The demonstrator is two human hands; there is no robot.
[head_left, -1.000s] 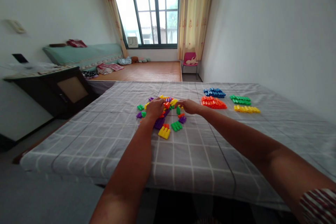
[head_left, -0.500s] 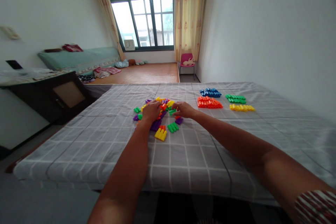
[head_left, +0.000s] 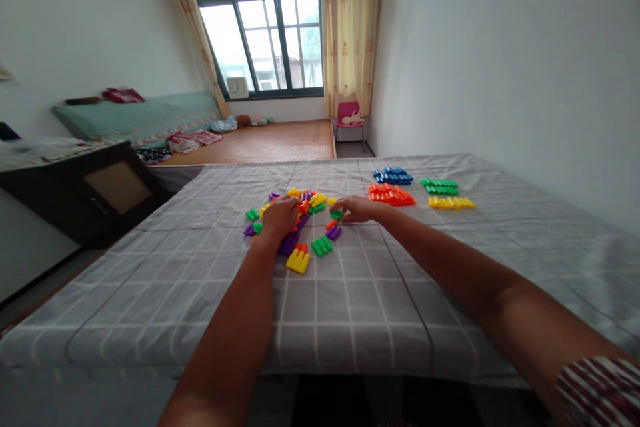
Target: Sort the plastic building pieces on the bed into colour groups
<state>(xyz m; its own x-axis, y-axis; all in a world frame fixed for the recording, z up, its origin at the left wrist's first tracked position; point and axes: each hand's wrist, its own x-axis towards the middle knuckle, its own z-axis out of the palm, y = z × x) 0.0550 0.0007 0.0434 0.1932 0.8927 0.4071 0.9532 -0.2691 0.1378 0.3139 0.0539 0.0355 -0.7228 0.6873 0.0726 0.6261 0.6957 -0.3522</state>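
Observation:
A loose heap of plastic toy blocks in purple, yellow, green and orange (head_left: 290,243) lies on the checked cloth. Over its left part rests my left hand (head_left: 281,216), fingers curled down, with an orange block (head_left: 303,207) at the fingertips. My right hand (head_left: 356,209) is at the heap's right edge, its thumb and fingers closed on a green block (head_left: 337,215). Below that hand lie a small orange block (head_left: 331,223) and a purple block (head_left: 333,233). Nearer to me are a green block (head_left: 321,246) and a yellow block (head_left: 299,261). My left palm hides part of the heap.
Blocks sorted by colour stand in rows at the right: blue (head_left: 393,176), orange-red (head_left: 391,195), green (head_left: 440,186) and yellow (head_left: 451,203). A grey checked cloth (head_left: 360,307) covers the table. Beyond are a wooden bed (head_left: 280,139), a dark cabinet (head_left: 115,183) and a pink chair (head_left: 349,110).
My right hand has drawn a little to the right, away from the heap, with the green block in its fingers. The left hand stays on the heap. The whole view has shifted slightly.

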